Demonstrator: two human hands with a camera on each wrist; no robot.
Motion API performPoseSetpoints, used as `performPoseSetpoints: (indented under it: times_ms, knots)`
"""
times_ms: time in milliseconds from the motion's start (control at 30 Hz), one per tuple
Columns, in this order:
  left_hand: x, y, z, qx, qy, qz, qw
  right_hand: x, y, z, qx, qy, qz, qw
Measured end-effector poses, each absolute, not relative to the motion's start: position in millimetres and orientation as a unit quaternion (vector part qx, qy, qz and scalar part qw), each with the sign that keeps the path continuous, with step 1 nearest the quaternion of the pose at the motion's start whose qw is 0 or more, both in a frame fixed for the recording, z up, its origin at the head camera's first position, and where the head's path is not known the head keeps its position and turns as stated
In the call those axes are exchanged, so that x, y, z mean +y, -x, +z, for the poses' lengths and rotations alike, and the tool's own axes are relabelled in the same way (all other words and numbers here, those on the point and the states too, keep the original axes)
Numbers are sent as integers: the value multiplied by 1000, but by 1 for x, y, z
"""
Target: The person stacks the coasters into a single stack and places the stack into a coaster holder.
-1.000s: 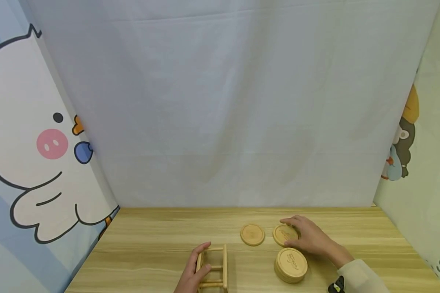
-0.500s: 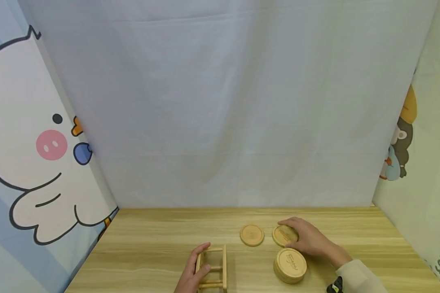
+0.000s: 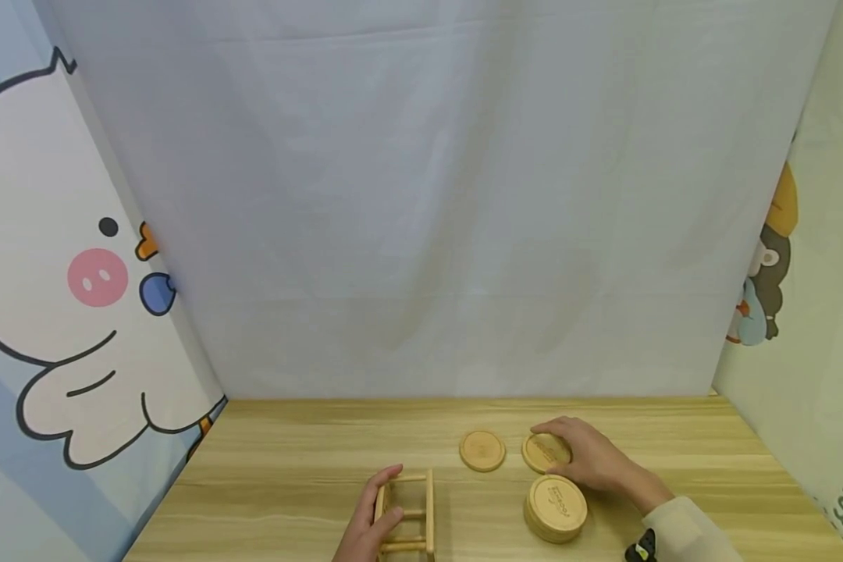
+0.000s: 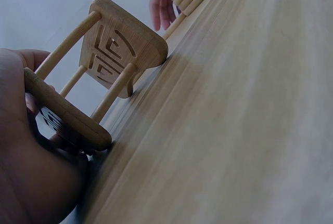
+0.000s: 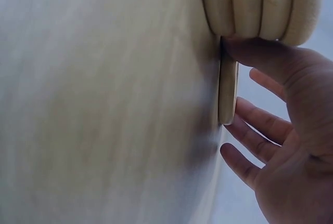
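Observation:
A small wooden coaster rack (image 3: pixel 431 511), two slotted end panels (image 4: pixel 112 60) joined by rods, stands on the table. My left hand (image 3: pixel 370 519) grips its left panel, thumb over the near side. Further right, my right hand (image 3: pixel 593 462) spans a round bamboo coaster (image 3: pixel 542 451) lying flat, with thumb and fingers at opposite edges. In the right wrist view the thumb meets one edge of the coaster (image 5: pixel 227 89) and fingertips touch the other. Just nearer than that hand sits a stack of several coasters (image 3: pixel 558 503), printed lettering on top.
Another coaster (image 3: pixel 482 451) lies flat to the left of the one at my right hand. The wood-grain table (image 3: pixel 288 468) ends at a pale hanging cloth (image 3: pixel 449 234), with cartoon-printed cloths on the left (image 3: pixel 91 351) and right (image 3: pixel 787 390).
Almost nothing moves. The right fingers settle slightly closer around the coaster, and the view shifts a little; the rack, stack and other coaster stay in place.

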State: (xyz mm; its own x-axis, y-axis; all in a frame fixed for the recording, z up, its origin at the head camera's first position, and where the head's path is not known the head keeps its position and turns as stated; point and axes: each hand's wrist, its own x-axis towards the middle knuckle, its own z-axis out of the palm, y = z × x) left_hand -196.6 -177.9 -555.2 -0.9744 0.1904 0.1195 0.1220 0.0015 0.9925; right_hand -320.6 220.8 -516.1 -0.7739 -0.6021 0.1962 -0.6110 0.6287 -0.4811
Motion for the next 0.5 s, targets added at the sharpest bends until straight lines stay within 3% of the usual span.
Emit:
performPoseSetpoints:
  times_ms: [500]
  knots:
    - [-177,197,-554,698,-119,706,24,224,322,-519,-901,-334,277,3]
